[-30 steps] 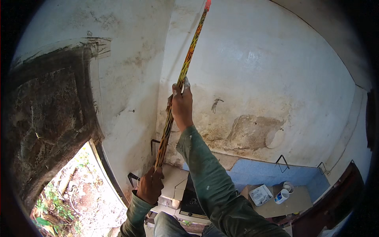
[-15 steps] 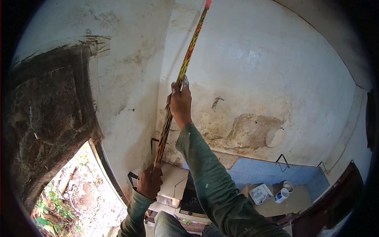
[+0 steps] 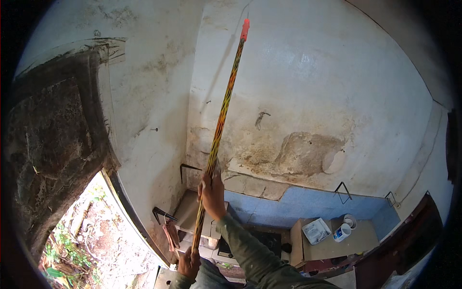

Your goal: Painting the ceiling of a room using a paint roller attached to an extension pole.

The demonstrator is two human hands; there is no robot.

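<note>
A long pole (image 3: 223,119) with a yellow, black and orange pattern rises in front of me, tilted slightly to the right at its top. It ends in a red tip (image 3: 245,30), from which a thin metal rod runs up toward the upper edge. My right hand (image 3: 213,194) is wrapped round the pole's lower-middle part. Below it, my left hand (image 3: 189,263) grips the pole near its bottom end. The pole's shadow falls on the stained white wall (image 3: 288,72) behind. What the rod carries is out of view.
At left, a dark door panel (image 3: 53,130) hangs beside a bright opening to the ground outside. Black brackets (image 3: 163,214) jut from the walls. A stove (image 3: 262,241) stands below. A white tray (image 3: 316,231) and white tubs (image 3: 342,232) rest on the counter (image 3: 353,245) at right.
Both hands have moved down with the pole, bringing its red tip lower and fully into view along with the thin rod. The hands keep hold of the pole.
</note>
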